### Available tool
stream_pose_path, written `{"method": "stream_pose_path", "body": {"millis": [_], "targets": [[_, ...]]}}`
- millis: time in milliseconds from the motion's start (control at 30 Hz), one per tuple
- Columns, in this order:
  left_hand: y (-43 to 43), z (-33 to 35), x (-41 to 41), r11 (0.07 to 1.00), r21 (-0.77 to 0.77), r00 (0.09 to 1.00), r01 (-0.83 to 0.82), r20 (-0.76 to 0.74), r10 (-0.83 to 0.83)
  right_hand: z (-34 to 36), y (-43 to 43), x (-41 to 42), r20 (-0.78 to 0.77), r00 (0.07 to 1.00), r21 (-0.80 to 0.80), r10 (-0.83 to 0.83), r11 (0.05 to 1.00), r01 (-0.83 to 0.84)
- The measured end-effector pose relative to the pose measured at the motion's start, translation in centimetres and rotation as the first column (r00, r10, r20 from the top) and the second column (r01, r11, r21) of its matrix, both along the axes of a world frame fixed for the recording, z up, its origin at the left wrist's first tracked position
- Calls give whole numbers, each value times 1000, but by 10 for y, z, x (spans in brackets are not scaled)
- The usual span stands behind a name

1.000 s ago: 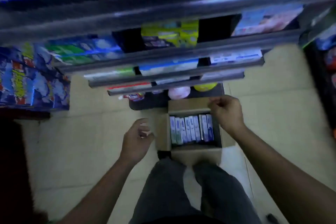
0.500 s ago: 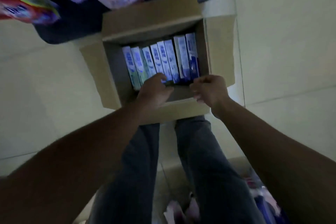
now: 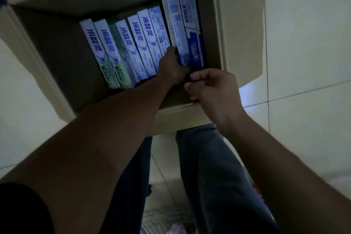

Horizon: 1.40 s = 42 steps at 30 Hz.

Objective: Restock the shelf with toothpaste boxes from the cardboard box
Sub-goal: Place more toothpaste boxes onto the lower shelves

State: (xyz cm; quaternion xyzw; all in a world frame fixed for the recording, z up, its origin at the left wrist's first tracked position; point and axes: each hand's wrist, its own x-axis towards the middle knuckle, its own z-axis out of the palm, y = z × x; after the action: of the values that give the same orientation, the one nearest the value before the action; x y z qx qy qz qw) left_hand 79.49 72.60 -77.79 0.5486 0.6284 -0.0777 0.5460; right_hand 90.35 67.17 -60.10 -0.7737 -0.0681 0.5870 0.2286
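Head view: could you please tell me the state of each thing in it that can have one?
brown cardboard box, open, flaps spread, on the tiled floor.
white-and-blue toothpaste boxes, on edge in a row inside.
pale blue toothpaste box, on edge, second from right, seemingly in the left hand's grip.
left hand, fingers tucked beside that box.
right hand, fingers curled at the near wall; hold unclear.

the tiled floor (image 3: 303,43) bears an open cardboard box (image 3: 57,59).

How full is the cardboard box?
Partly full. A row of toothpaste boxes stands on edge across the middle and right of the cardboard box; its left part holds nothing.
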Motion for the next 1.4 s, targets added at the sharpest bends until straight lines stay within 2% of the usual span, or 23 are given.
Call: {"method": "stream_pose_path", "body": {"millis": [100,267,367,433,533,633,800,900,1000,1067,1100,1167,1233,1267,1333,1400], "targets": [[4,3,-16,999,5,999,-36,-13,36,0,5,3,-26,998,-39,-62,997,61],[16,19,-38,994,3,974,-110,-200,108,4,13,1,-44,995,-68,-89,994,86],[26,54,-53,939,-135,947,-317,-90,307,6,17,3,-22,995,-60,-102,993,101],[26,92,-66,887,-273,922,-374,-2,388,11,21,3,-15,991,-49,-133,990,132],[20,146,-86,849,-393,898,-352,116,426,20,30,3,-74,977,-16,-202,979,201],[16,181,-91,874,-422,913,-242,205,352,28,38,8,-130,963,-1,-236,971,238],[20,167,-73,917,-369,958,-154,172,230,34,30,31,-11,938,121,-347,930,346],[26,147,-45,964,-264,960,-39,257,109,33,22,36,69,966,159,-251,958,238],[22,131,-18,964,-264,929,-16,353,112,24,24,42,313,939,127,-142,986,107],[17,121,-5,948,-314,907,-53,383,177,19,32,53,341,920,149,-192,978,149],[16,116,-2,925,-362,887,-120,379,263,17,34,57,324,925,168,-198,974,150],[16,102,2,841,-405,819,-359,295,492,18,33,61,310,932,206,-186,971,125],[16,80,5,772,-292,775,-565,134,618,23,26,62,309,931,236,-193,964,122],[17,68,8,757,-237,765,-609,73,639,25,22,64,306,927,246,-216,959,142],[18,44,17,753,-228,774,-618,-10,633,31,14,68,278,906,263,-321,932,250],[16,26,27,851,-233,880,-471,-64,470,35,7,76,256,880,272,-399,904,331]]}}
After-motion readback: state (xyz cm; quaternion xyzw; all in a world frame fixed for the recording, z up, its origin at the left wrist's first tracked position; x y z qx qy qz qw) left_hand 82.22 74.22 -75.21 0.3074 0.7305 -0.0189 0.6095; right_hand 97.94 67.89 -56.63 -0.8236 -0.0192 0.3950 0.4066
